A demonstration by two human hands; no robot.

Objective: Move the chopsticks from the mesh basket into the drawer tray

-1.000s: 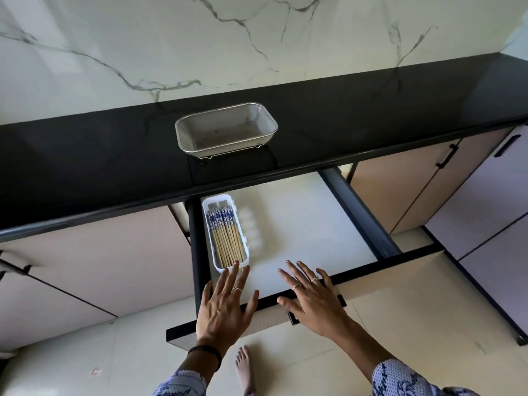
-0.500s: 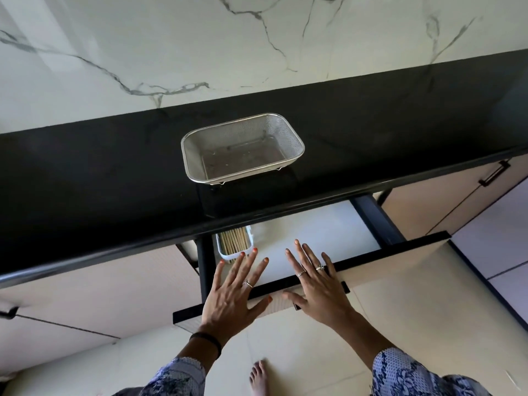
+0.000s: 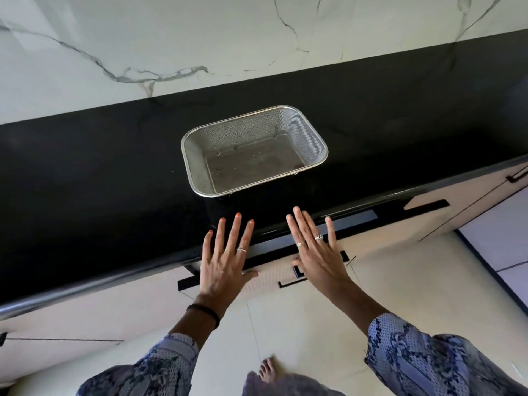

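Observation:
The steel mesh basket [image 3: 254,150] stands on the black countertop [image 3: 85,181] with no chopsticks in it. Below the counter edge the drawer [image 3: 268,270] is pushed almost fully in; only a thin strip of its top shows. The tray and the chopsticks are hidden inside. My left hand [image 3: 225,261] lies flat, fingers spread, against the drawer front's left part. My right hand [image 3: 317,252] is flat and spread against the drawer front near its black handle [image 3: 297,274]. Neither hand holds anything.
A white marble wall [image 3: 200,38] rises behind the counter. Beige cabinet doors with black handles [image 3: 517,175] flank the drawer. A light tiled floor [image 3: 300,324] and a bare foot [image 3: 267,370] are below.
Both flat hands have pushed the drawer inward from wide open to nearly shut. The tray with the chopsticks has slid out of sight under the counter.

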